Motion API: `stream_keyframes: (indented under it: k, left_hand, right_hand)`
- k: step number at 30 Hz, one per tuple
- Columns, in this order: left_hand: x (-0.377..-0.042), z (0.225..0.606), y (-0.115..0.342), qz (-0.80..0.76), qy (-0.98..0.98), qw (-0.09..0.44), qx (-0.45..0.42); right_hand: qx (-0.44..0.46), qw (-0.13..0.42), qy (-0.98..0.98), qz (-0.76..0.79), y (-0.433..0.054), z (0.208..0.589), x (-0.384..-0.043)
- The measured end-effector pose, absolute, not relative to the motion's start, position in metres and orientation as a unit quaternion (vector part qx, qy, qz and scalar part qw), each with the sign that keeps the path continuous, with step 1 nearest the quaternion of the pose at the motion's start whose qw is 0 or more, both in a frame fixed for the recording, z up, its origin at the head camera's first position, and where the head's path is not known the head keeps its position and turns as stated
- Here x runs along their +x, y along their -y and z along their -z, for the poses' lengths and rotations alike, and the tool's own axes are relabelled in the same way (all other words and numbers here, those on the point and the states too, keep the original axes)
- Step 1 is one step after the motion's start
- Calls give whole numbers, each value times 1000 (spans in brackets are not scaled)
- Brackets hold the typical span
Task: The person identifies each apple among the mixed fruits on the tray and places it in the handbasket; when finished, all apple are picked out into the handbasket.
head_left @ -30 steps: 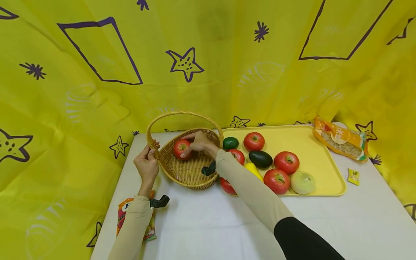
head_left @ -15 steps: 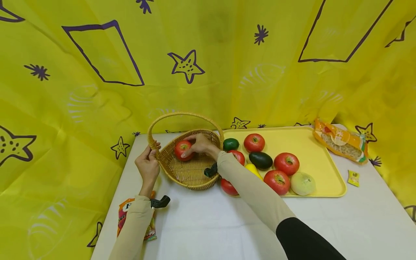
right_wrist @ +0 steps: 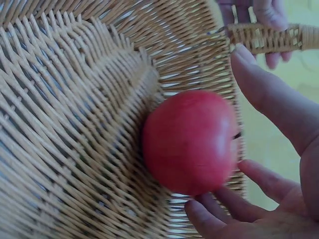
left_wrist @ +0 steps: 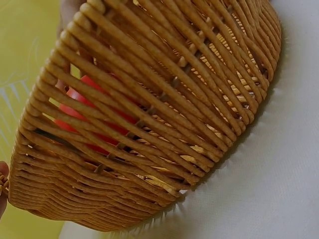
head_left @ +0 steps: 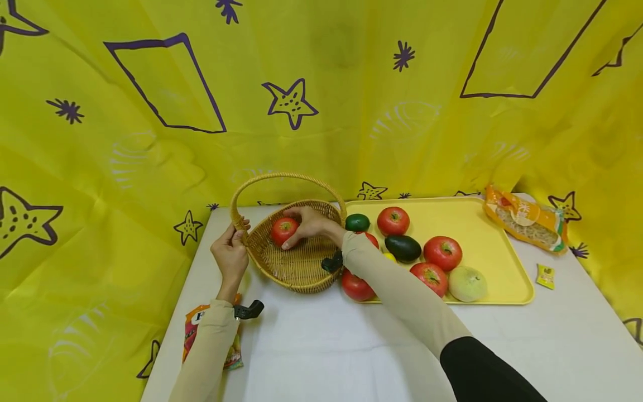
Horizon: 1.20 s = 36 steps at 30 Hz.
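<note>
A wicker basket (head_left: 296,271) with a tall arched handle (head_left: 283,175) stands on the white table. My left hand (head_left: 231,254) grips the handle near its base on the basket's left side. Inside the basket a red apple (head_left: 283,230) rests against the left part of the wall. My right hand (head_left: 311,223) reaches in from the right beside it. In the right wrist view the thumb stands well off the apple (right_wrist: 189,142), and the other fingers lie loosely next to its lower side. Through the weave in the left wrist view the apple (left_wrist: 97,117) shows partly.
Right of the basket, a yellow tray (head_left: 482,218) bears several red apples (head_left: 442,253), a dark avocado (head_left: 403,248), a smaller green fruit (head_left: 358,223) and a pale round fruit (head_left: 468,283). An orange bag (head_left: 526,220) and small packet (head_left: 545,276) lie further right. My left forearm covers a colourful bag (head_left: 234,354).
My right thumb has come away from the front of the apple, and the right forearm has shifted slightly right. My left hand still holds the handle; the view has shifted a little.
</note>
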<state>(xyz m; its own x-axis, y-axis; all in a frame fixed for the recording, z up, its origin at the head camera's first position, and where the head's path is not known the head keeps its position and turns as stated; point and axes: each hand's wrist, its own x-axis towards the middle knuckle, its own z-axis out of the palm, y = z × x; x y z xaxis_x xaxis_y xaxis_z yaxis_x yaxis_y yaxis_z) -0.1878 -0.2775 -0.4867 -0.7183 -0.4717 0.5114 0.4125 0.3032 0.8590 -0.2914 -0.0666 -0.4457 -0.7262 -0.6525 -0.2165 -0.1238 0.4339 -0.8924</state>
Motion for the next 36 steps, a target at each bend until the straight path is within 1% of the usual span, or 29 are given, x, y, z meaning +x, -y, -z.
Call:
stream_keyframes:
  k: [6,11,17,22,25,29,36]
  left_hand:
    - [-188,487,276,575,726,376,25]
    - [-190,488,275,578,726,371,23]
    - [-193,486,273,587,717,375,21]
    - [-192,486,270,585,720,372,21]
    - [-190,487,270,583,723,369,26]
    - [-188,487,271,586,720,371,28]
    - [-186,486,272,591,713,376,28]
  right_hand:
    - [-282,267,-818,425,53,418,-283]
    - [-328,260,-815,400,32,388,-270]
    - [-394,236,-792,403,-7,355,-255]
    - [-416,237,-745,464,-50,340,-249]
    - [-426,230,-717,501,-80,337,-247]
    - [-430,216,-696,534,-121,343,-247]
    - [-372,174,-756,510,-194,374,-246]
